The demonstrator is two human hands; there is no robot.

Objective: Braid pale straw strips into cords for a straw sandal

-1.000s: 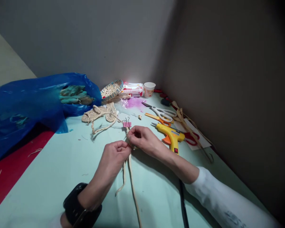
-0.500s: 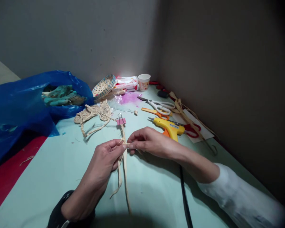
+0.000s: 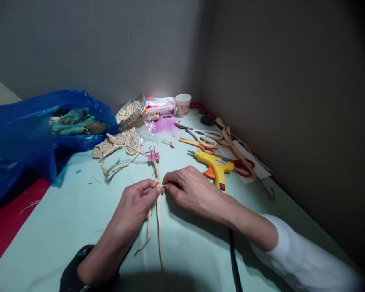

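Note:
A narrow braid point(image 3: 156, 169) of pale plant fibre runs toward me from a pink binder clip point(image 3: 153, 156). My left hand point(image 3: 136, 205) is closed, pinching the braid at its near end between thumb and forefinger. From the right, my right hand point(image 3: 191, 192) pinches a short fibre strand that sticks out sideways there. Two loose fibre strands point(image 3: 158, 235) hang from the pinch toward the table's front. Beyond the clip lies a coiled bundle of finished braid point(image 3: 115, 144), joined to it by a length of the same cord.
To the right lie a yellow glue gun point(image 3: 219, 168), orange-handled scissors point(image 3: 197, 144) and white-handled scissors point(image 3: 202, 136). A blue plastic bag point(image 3: 24, 134) fills the left side. At the back stand a small woven basket point(image 3: 132, 109), a tissue pack point(image 3: 161, 107) and a paper cup point(image 3: 183, 106).
The view has shifted, so most things appear further left. My right hand has moved from above the left hand to beside it, drawing at a strand. The left hand keeps its pinch.

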